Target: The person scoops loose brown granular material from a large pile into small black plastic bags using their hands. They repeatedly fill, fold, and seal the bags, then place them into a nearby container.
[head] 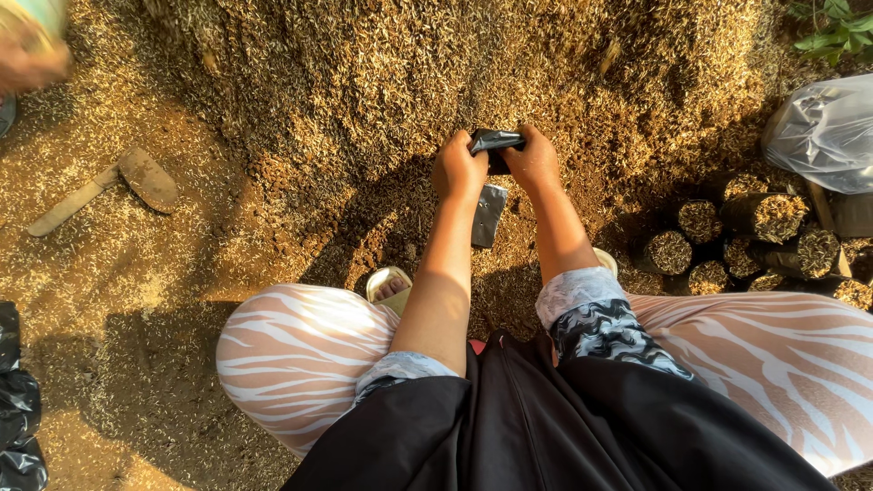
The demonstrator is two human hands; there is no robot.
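Note:
My left hand (457, 170) and my right hand (533, 161) are close together, both gripping the top of a small black plastic bag (489, 209) that hangs down between them above the ground. The bag's mouth (496, 140) is pinched between my fingers. In front of the hands rises a big heap of husk and soil mix (382, 82). I am squatting, with my knees in striped trousers on both sides and a sandalled foot (389, 285) below the bag.
Several filled black bags (727, 238) stand in a cluster at the right. A clear plastic sack (823, 132) lies at the far right. A small trowel (100, 189) lies on the ground at left. Another person's hand (27, 50) shows at top left. Black plastic (16, 409) sits at lower left.

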